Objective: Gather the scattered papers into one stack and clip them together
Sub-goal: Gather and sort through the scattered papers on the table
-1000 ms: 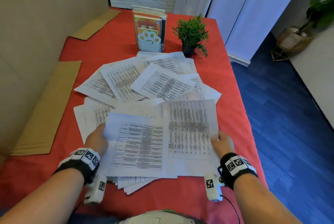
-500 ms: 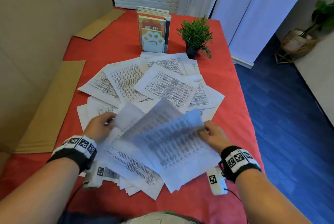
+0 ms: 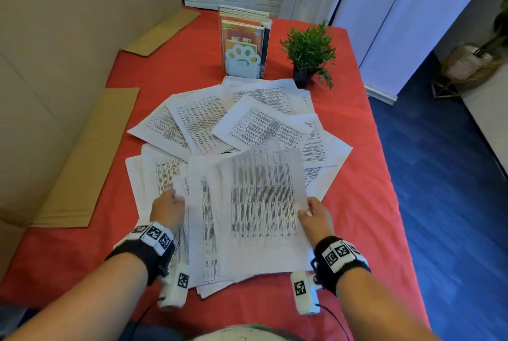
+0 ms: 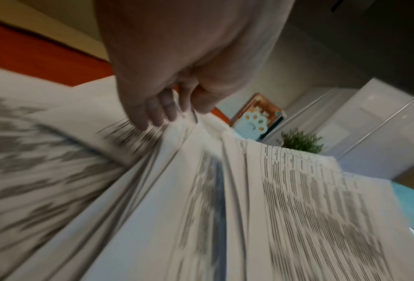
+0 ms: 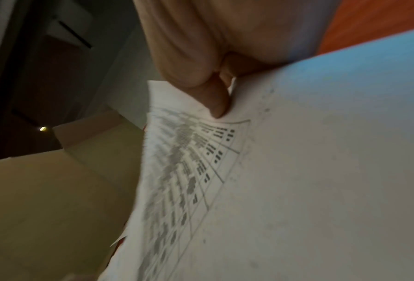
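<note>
The right hand (image 3: 313, 219) pinches the right edge of a printed sheet (image 3: 261, 203), thumb on top. The left hand (image 3: 167, 208) has its fingers curled, gripping the left edges of the gathered papers (image 3: 203, 230). They lie near the desk's (image 3: 365, 203) front edge. More scattered papers (image 3: 233, 118) lie near the middle.

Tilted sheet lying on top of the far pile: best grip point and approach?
Pinch the tilted sheet at its near-left corner, coming from the near side. It lies flat on top of the far papers, nothing covers it, and that corner overhangs the sheets beneath.
</note>
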### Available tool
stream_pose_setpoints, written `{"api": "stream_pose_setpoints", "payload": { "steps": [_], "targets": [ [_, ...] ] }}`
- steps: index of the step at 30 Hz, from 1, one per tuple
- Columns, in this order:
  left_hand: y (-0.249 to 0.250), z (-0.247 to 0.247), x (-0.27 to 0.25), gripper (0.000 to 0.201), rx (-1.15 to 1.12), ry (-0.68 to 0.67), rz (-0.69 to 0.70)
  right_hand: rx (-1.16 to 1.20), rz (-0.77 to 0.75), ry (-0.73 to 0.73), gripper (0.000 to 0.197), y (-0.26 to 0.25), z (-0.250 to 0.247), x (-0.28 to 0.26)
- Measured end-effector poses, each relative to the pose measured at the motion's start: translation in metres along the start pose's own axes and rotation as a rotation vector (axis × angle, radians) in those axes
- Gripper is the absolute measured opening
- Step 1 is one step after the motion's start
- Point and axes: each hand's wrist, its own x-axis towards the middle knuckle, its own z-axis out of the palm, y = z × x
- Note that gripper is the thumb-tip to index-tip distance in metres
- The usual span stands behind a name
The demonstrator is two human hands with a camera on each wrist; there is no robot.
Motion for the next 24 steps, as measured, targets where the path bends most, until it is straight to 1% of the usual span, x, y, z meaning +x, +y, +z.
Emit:
{"api": "stream_pose_setpoints", "payload": {
  "steps": [1, 2, 4, 5, 7, 8, 10, 11, 13, 15, 17, 20, 22, 24],
  "targets": [
    [-0.004, 0.005, -0.001, 0.019, 0.043, -0.038, -0.036, -0.007, 0.033, -0.015, 0.019, 0.001, 0.006, 0.0],
    [-0.007, 0.011, -0.002, 0.022, 0.065, -0.066, -0.069, -0.042, 0.054, -0.039, 0.022, 0.001, 0.012, 0.001],
    [-0.01, 0.02, 0.001, 0.045, 0.093, -0.1, -0.123, -0.142, 0.047, -0.079, 0.025, 0.009, 0.026, 0.007],
    [-0.01, 0.024, 0.002, 0.053, 0.127, -0.108, -0.143, -0.193, 0.045, -0.088, 0.024, 0.011, 0.031, 0.01],
    [-0.008, 0.029, 0.001, 0.057, 0.209, -0.115, -0.151, -0.309, 0.016, -0.085, 0.023, 0.01, 0.039, 0.013],
    [-0.005, 0.031, -0.002, 0.058, 0.219, -0.122, -0.141, -0.349, 0.015, -0.099, 0.028, 0.006, 0.042, 0.011],
    [0.001, 0.036, -0.007, 0.057, 0.17, -0.144, -0.112, -0.385, 0.015, -0.18, 0.054, -0.001, 0.05, 0.005],
    [0.002, 0.038, -0.008, 0.057, 0.115, -0.161, -0.089, -0.404, 0.003, -0.212, 0.062, -0.004, 0.054, 0.002],
    [0.004, 0.04, -0.012, 0.06, 0.024, -0.188, -0.024, -0.441, -0.027, -0.275, 0.069, -0.007, 0.059, -0.005],
    [0.001, 0.037, -0.015, 0.07, -0.004, -0.178, 0.038, -0.443, -0.045, -0.316, 0.069, -0.007, 0.06, -0.009],
    [-0.003, 0.031, -0.018, 0.078, -0.017, -0.164, 0.097, -0.367, -0.034, -0.333, 0.069, -0.003, 0.06, -0.01],
    [-0.005, 0.018, -0.022, 0.072, -0.141, -0.213, 0.137, -0.134, 0.017, -0.284, 0.069, -0.002, 0.049, -0.007],
    [-0.001, 0.008, -0.027, 0.066, -0.233, -0.255, 0.146, 0.039, 0.074, -0.278, 0.059, -0.005, 0.04, -0.005],
    [0.007, 0.001, -0.034, 0.064, -0.303, -0.282, 0.159, 0.185, 0.09, -0.29, 0.051, -0.013, 0.033, -0.007]
  ]
}}
